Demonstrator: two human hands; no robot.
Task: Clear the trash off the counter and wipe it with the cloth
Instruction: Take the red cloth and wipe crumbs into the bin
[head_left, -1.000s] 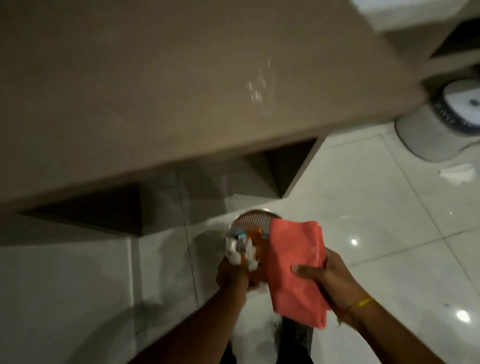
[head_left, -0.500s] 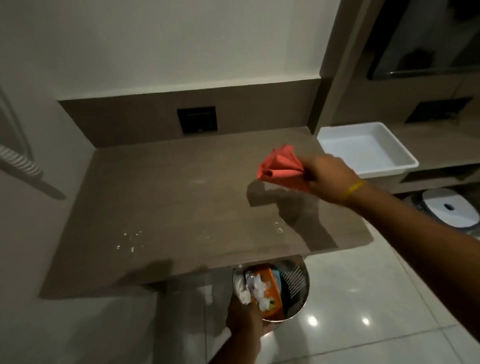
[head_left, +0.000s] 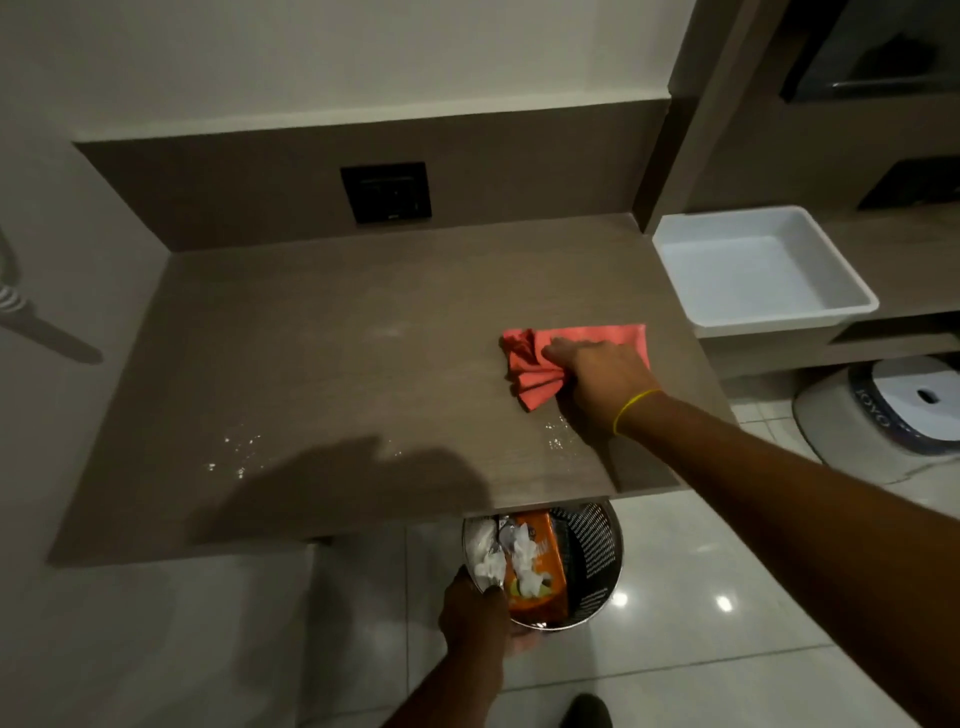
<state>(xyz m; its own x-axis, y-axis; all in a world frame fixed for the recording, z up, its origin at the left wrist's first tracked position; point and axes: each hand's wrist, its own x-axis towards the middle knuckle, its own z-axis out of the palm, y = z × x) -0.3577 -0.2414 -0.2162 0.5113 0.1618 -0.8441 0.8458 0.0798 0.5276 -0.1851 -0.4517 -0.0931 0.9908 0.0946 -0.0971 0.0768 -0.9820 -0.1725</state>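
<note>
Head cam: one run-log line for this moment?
phase: wiping | right hand: pressing cloth on counter | left hand: holding bin rim, below counter edge | trash: in bin | droplets: front-left

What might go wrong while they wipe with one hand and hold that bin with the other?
1. The white crumbs at the counter's front left could be swept onto the floor instead of into the bin.
2. The left hand grips only the bin's rim; it might tip.
3. The bunched cloth under the right hand may wipe unevenly.
</note>
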